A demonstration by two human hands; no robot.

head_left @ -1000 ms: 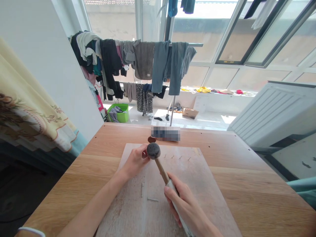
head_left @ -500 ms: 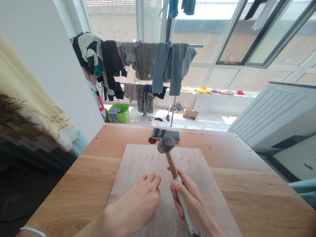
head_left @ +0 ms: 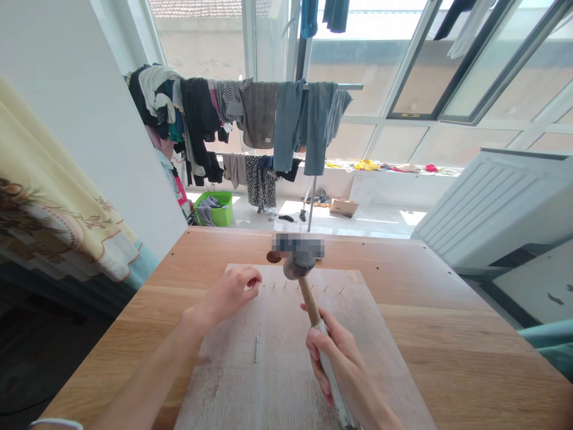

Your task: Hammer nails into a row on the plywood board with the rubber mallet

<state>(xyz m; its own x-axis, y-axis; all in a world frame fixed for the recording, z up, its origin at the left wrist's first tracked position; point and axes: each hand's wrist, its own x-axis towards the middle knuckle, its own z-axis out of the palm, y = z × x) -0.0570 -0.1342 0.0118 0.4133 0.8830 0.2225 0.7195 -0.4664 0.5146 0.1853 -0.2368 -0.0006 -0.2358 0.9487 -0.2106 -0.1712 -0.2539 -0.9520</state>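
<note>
Near the far left corner of the board [head_left: 233, 382], the left hand [head_left: 230, 292] is bent with its thumb and fingers curled together beside the end of a row of small nails [head_left: 326, 289]; whether it pinches anything is too small to tell. Over the right half of the board, the right hand [head_left: 335, 352] is wrapped firmly round the pale lower part of the handle of a mallet [head_left: 308, 300]. The mallet slants away from the person, its dark, rounded head seen against the board's far edge.

The nails stand in a line across the far part of the board, those toward its right side leaning a little. Nearer the person, left of the board's middle, one loose nail [head_left: 256, 349] lies flat on the surface, apart from both hands.

Under the board is a wooden table [head_left: 447, 346], which extends past it on the left, right and far sides. Just beyond the board's far edge lies a dark item [head_left: 282, 242], pixelated and partly behind the mallet head. Well beyond the board, a green basket [head_left: 227, 213] holds some cloth, and clothes [head_left: 259, 113] hang on a rack.
</note>
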